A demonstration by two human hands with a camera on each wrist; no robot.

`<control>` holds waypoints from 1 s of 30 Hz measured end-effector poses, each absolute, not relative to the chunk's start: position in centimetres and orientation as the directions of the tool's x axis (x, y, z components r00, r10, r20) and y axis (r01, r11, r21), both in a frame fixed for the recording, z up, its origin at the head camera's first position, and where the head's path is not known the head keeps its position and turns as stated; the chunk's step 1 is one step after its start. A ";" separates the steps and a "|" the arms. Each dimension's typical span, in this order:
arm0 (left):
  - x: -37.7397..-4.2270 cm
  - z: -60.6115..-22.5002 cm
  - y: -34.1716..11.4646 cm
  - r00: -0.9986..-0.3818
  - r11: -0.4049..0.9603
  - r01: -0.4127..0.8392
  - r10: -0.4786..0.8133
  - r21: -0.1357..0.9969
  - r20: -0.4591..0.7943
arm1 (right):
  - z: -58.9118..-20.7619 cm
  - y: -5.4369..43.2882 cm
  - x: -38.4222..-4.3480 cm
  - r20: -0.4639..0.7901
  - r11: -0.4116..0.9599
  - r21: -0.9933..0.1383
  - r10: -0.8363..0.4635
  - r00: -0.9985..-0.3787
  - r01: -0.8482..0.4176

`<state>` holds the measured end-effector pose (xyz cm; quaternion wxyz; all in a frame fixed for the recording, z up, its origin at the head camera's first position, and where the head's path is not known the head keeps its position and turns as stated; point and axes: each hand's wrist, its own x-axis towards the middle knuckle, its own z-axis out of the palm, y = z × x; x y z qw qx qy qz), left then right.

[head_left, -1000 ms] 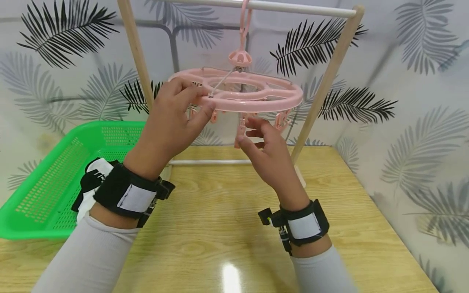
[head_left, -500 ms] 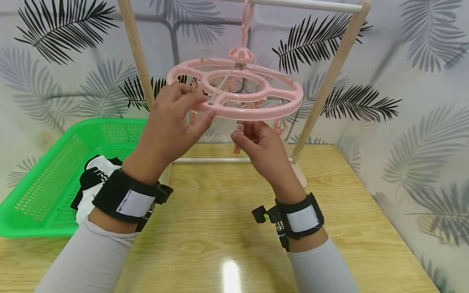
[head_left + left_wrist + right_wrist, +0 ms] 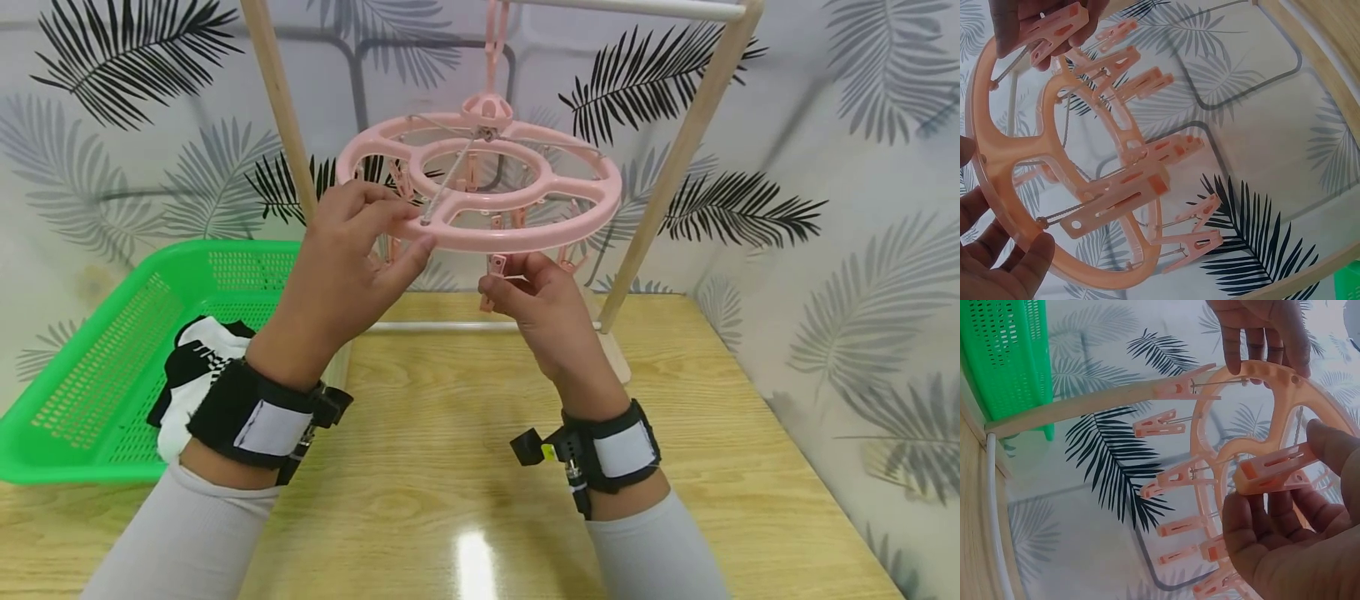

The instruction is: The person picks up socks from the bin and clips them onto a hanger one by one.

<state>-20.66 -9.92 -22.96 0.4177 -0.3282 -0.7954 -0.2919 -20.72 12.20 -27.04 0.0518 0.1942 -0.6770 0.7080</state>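
A round pink clip hanger (image 3: 517, 242) hangs tilted from the rack's top bar, its near rim lower than the far one. My left hand (image 3: 352, 250) pinches the near-left rim between thumb and fingers. Just below the front rim, my right hand (image 3: 555, 308) holds a pink clothes peg (image 3: 495, 268) that dangles on a short cord. In the right wrist view, thumb and fingers are around that peg (image 3: 1275, 467). Several other pegs (image 3: 1116, 197) hang from the ring in the left wrist view. Nothing is clipped in the pegs that show.
A green basket (image 3: 90, 333) on the left holds black and white socks (image 3: 197, 367). The rack has wooden posts (image 3: 678, 167), a white top bar (image 3: 630, 7) and a low white bar (image 3: 442, 327), standing on a wood-grain table (image 3: 420, 467). Leaf-patterned cloth hangs behind.
The hanger has tilted, its near rim dropping so more of its top shows. My right fingers have closed around the peg and moved slightly down. My left hand stays on the rim.
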 end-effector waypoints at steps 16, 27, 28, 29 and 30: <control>-20.2 -23.0 -10.5 -0.420 0.607 0.771 0.254 0.195 0.871 | -28.1 10.5 -20.6 0.500 -0.183 -0.863 -0.189 -0.845 -0.470; -21.8 -23.0 -16.0 -0.544 0.696 0.589 -0.035 0.411 0.838 | -28.8 10.3 -20.3 0.505 -0.180 -0.859 -0.141 -0.852 -0.480; -22.2 -23.3 -17.0 -0.602 0.702 0.539 -0.067 0.466 0.796 | -28.9 10.4 -20.3 0.502 -0.174 -0.861 -0.137 -0.854 -0.478; -22.7 -23.6 -18.2 -0.664 0.710 0.483 -0.085 0.512 0.743 | -28.9 10.4 -20.2 0.500 -0.168 -0.863 -0.133 -0.856 -0.477; -23.1 -24.0 -19.3 -0.726 0.728 0.423 -0.085 0.540 0.683 | -29.0 10.5 -20.1 0.499 -0.163 -0.863 -0.129 -0.857 -0.478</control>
